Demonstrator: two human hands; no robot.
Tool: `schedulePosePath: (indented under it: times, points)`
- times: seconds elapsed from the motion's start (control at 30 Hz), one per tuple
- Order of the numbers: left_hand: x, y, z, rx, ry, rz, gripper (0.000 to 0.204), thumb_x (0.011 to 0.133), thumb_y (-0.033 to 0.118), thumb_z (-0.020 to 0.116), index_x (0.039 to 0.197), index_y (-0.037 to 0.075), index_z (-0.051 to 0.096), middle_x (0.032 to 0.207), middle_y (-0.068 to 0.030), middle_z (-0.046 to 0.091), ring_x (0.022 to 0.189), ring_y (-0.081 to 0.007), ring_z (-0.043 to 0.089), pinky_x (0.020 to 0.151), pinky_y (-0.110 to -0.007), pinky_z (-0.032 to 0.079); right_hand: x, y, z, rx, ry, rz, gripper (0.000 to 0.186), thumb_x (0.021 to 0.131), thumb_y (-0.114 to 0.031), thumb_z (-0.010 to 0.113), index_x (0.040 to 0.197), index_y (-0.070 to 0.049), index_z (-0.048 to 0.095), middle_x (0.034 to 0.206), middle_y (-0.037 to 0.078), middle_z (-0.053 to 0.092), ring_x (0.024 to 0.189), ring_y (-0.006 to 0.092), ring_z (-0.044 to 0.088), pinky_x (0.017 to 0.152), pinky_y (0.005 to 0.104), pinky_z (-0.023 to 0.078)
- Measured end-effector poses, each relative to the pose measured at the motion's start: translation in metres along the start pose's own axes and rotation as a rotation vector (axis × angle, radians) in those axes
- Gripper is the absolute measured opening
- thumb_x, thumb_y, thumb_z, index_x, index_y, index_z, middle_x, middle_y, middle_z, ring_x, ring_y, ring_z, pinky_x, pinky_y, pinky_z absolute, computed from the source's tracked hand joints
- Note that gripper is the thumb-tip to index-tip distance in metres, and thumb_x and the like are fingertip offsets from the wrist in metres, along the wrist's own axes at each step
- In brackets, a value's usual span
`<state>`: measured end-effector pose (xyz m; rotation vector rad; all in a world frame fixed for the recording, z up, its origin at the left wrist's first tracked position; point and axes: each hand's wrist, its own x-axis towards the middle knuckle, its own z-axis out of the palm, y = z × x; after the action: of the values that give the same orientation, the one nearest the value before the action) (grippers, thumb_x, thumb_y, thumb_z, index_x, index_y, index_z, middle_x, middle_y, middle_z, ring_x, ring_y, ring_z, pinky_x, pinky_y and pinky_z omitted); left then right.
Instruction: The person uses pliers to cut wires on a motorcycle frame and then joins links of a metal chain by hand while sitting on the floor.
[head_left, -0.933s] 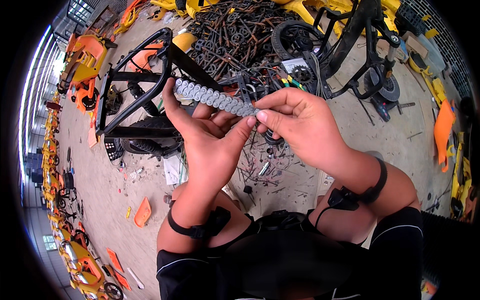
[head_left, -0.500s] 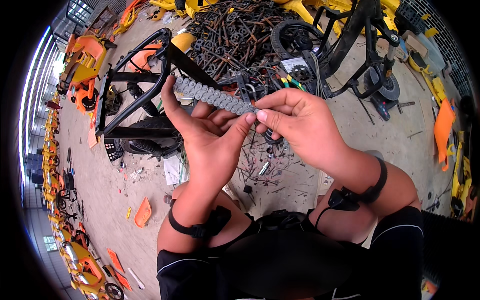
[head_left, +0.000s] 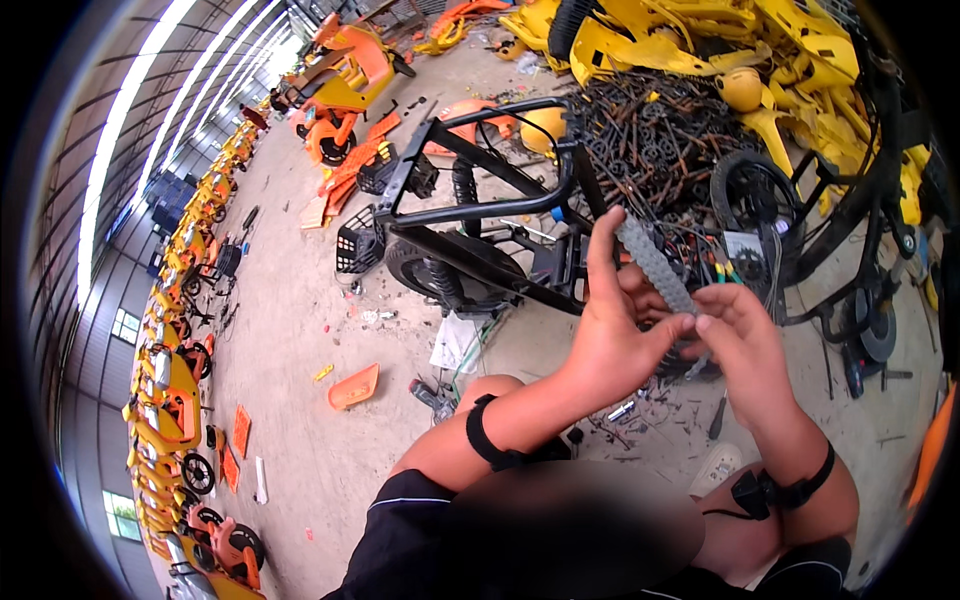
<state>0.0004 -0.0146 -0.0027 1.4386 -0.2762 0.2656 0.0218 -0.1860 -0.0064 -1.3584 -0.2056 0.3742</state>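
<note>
A grey roller chain (head_left: 655, 265), doubled into side-by-side rows, slants across the fingers of my left hand (head_left: 622, 340). That hand is closed around it, with the index finger stretched up along the far end and the thumb at the near end. My right hand (head_left: 742, 345) pinches the near end, its thumb meeting the left thumb. A short grey length hangs below the pinch, too blurred to make out fully. Just beyond my hands stands a black tubular vehicle frame (head_left: 480, 212); its rear wheel shows partly behind the tubes.
A heap of rusty metal parts (head_left: 650, 150) lies beyond, with yellow body panels (head_left: 800, 45) behind. A second frame with a wheel (head_left: 755, 195) stands at right. An orange curved panel (head_left: 354, 387) and a power tool (head_left: 430, 398) lie on the floor. Yellow-orange scooters (head_left: 165, 385) line the left.
The view has swung left, so my hands and the frame appear farther right. The chain now slants more steeply. Both hands still hold it.
</note>
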Motion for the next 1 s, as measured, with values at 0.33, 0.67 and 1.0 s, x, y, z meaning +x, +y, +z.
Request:
schedulePosePath:
  times: [0.33, 0.67, 1.0]
  points:
    - [-0.016, -0.013, 0.016, 0.269, -0.24, 0.015, 0.103, 0.083, -0.013, 0.068, 0.156, 0.013, -0.001, 0.113, -0.0177, 0.062, 0.103, -0.027, 0.067, 0.086, -0.038, 0.056, -0.004, -0.022, -0.004, -0.057, -0.032, -0.242, 0.031, 0.101, -0.015, 0.061, 0.127, 0.001, 0.055, 0.117, 0.008, 0.062, 0.108, 0.0123, 0.058, 0.094, 0.0275, 0.046]
    - [-0.022, -0.009, 0.025, 0.426, -0.314, 0.032, 0.096, 0.083, -0.006, 0.069, 0.156, 0.008, 0.007, 0.09, -0.0156, 0.062, 0.078, -0.0279, 0.065, 0.074, -0.039, 0.052, -0.008, -0.017, -0.015, -0.148, -0.022, -0.281, 0.021, 0.099, -0.012, 0.063, 0.115, 0.002, 0.064, 0.101, 0.002, 0.068, 0.092, 0.0075, 0.06, 0.083, 0.0234, 0.048]
    - [-0.022, -0.008, 0.024, 0.425, -0.359, -0.012, 0.098, 0.083, -0.006, 0.069, 0.156, 0.007, 0.005, 0.087, -0.0161, 0.062, 0.079, -0.0305, 0.065, 0.074, -0.04, 0.052, -0.007, -0.017, -0.016, -0.08, -0.014, -0.259, 0.022, 0.099, -0.012, 0.063, 0.116, 0.001, 0.065, 0.103, 0.002, 0.068, 0.094, 0.0068, 0.059, 0.085, 0.0232, 0.047]
